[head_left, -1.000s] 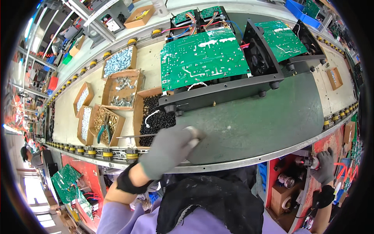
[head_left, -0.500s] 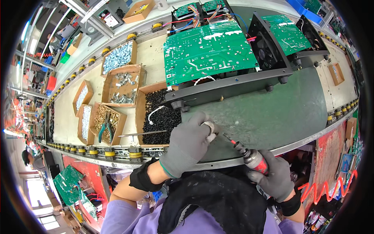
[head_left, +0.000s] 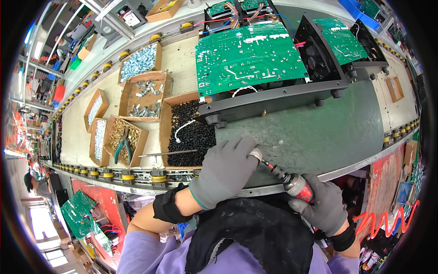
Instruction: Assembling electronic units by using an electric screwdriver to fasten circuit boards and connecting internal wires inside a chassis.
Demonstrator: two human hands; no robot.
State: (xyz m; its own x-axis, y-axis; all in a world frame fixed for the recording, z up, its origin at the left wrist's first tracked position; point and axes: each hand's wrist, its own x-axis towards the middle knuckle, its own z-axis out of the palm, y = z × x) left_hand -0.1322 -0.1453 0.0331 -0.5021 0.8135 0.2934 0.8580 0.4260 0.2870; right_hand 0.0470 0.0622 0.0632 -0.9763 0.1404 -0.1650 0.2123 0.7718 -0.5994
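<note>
My left hand [head_left: 230, 166], in a grey glove, is closed in a pinch at the front of the green mat. A whitish tip of the glove shows at the fingers, and whatever they hold is too small to name. My gloved right hand [head_left: 325, 208] wraps round a red and dark air screwdriver [head_left: 296, 186], its bit pointing up and left to my left fingertips. Just beyond stands a black metal chassis [head_left: 273, 102] with a green circuit board [head_left: 251, 61] on top. Left of my left hand is a cardboard box of black screws [head_left: 191, 134], with a thin metal rod [head_left: 169, 153] across it.
More cardboard boxes stand at the left: brass-coloured screws [head_left: 119, 131] with pliers [head_left: 123, 148] on top, metal clips [head_left: 146, 109], and silvery parts [head_left: 139, 64]. A second chassis [head_left: 369, 64] sits at the far right. A roller rail [head_left: 127, 176] and a coiled red hose [head_left: 383, 223] lie nearer me.
My left hand has moved slightly right and the screwdriver's bit slightly left, so the bit now meets the left fingertips. The whole view has shifted a little.
</note>
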